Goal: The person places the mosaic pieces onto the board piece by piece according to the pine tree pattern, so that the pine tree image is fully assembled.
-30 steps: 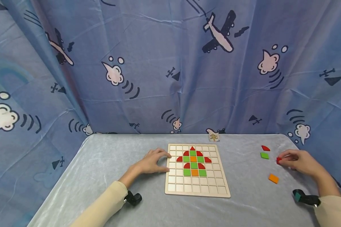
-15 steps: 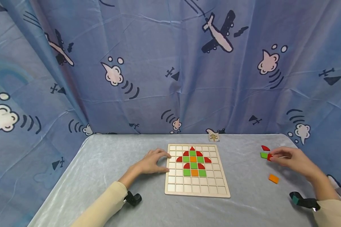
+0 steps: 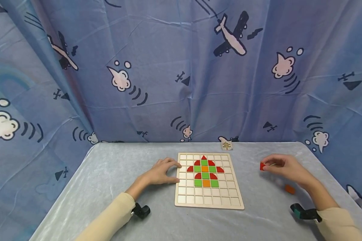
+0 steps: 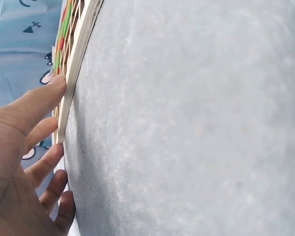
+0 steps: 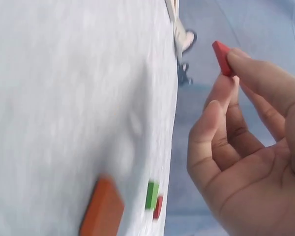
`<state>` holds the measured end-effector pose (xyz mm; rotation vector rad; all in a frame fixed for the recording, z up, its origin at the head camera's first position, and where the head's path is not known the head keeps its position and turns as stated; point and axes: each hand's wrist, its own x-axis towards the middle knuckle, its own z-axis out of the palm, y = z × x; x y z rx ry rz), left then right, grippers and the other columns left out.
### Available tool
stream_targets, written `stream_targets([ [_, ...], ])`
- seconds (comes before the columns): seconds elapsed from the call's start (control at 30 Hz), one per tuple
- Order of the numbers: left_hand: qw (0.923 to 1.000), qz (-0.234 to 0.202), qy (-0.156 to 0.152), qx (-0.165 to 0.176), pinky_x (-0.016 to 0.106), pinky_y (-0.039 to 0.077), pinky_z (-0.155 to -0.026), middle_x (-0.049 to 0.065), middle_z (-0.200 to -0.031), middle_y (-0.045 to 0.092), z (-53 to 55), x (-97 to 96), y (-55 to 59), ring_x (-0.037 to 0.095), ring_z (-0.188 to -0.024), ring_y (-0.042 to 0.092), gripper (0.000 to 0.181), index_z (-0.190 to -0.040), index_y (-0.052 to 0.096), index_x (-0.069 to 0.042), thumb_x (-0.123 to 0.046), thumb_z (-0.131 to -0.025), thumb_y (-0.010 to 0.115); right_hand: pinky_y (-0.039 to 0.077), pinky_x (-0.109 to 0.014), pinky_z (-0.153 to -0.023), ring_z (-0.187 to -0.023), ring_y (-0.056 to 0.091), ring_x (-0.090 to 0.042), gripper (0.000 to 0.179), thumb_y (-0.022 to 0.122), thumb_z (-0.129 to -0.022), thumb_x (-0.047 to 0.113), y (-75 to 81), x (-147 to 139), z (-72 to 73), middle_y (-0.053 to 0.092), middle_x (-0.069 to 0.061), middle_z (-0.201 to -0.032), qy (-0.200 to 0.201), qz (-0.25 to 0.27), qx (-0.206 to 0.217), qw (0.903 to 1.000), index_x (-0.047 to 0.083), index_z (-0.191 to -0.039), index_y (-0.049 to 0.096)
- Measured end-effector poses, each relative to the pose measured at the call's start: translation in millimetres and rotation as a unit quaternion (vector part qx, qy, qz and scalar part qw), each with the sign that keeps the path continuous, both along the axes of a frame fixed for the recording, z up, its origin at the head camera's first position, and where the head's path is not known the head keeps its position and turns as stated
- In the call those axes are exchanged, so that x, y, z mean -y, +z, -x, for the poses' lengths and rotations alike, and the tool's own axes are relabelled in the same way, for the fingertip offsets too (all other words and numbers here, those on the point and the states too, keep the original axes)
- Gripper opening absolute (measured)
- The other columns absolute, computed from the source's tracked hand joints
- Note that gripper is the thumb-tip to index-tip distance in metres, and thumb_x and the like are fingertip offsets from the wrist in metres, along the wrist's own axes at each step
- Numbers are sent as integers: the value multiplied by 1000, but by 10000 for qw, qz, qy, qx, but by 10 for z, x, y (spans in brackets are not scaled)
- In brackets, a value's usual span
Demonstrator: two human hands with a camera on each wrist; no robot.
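Note:
A wooden grid board (image 3: 208, 201) lies mid-table with red, green and orange pieces (image 3: 205, 175) set in a tree-like shape. My left hand (image 3: 163, 171) rests at the board's left edge, thumb and fingertips touching the rim, as the left wrist view also shows. Off to the right, my right hand (image 3: 286, 168) pinches a small red piece (image 3: 261, 166) between thumb and fingers, raised above the cloth. Below that hand lies an orange tile (image 3: 290, 189). A green piece (image 5: 151, 194) and another red piece (image 5: 158, 207) show in the right wrist view; the hand hides them from the head view.
A small patterned card (image 3: 227, 145) lies at the table's back edge, behind the board. Grey-white cloth (image 3: 151, 150) covers the table. A blue printed curtain (image 3: 157, 83) hangs behind it and along the sides.
My right hand has moved left with the red piece, from beside the loose pieces toward the board. My left hand has stayed at the board's edge.

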<state>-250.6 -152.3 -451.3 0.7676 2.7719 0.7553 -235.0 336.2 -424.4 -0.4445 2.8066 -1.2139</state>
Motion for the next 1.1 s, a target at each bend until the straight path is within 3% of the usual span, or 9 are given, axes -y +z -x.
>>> stream_targets([
  [0.17, 10000, 52, -6, 2, 54, 35, -110, 3, -145, 49, 9, 1, 2, 30, -131, 43, 54, -134, 59, -25, -44, -85, 75, 55, -23, -72, -89, 65, -2, 32, 74, -89, 24, 19, 215, 18, 72, -5, -106, 374, 241, -66, 9990, 5, -115, 69],
  [0.37, 10000, 55, 6, -1, 54, 35, -110, 4, -146, 49, 10, 6, 6, 30, -129, 43, 55, -133, 59, -26, -44, -85, 75, 56, -25, -74, -91, 64, -6, 34, 72, -90, 23, 39, 458, 27, 71, -8, -109, 854, 440, 144, 9953, 3, -117, 68],
  [0.8, 10000, 60, -14, -1, 53, 35, -110, 2, -146, 49, 4, 4, -11, 29, -129, 43, 55, -133, 59, -27, -44, -85, 75, 52, -24, -70, -84, 64, -11, 34, 75, -87, 28, 46, 831, 77, 70, -6, -104, 1089, 369, 426, 9925, 10, -116, 71],
  [1.1, 9999, 96, 17, 41, 52, 35, -111, 1, -146, 48, 3, 3, -16, 28, -130, 42, 55, -134, 58, -28, -45, -85, 75, 53, -23, -74, -87, 63, -9, 32, 75, -88, 24, 36, 1091, 98, 70, -10, -102, 1630, 603, 432, 9838, 7, -115, 70],
])
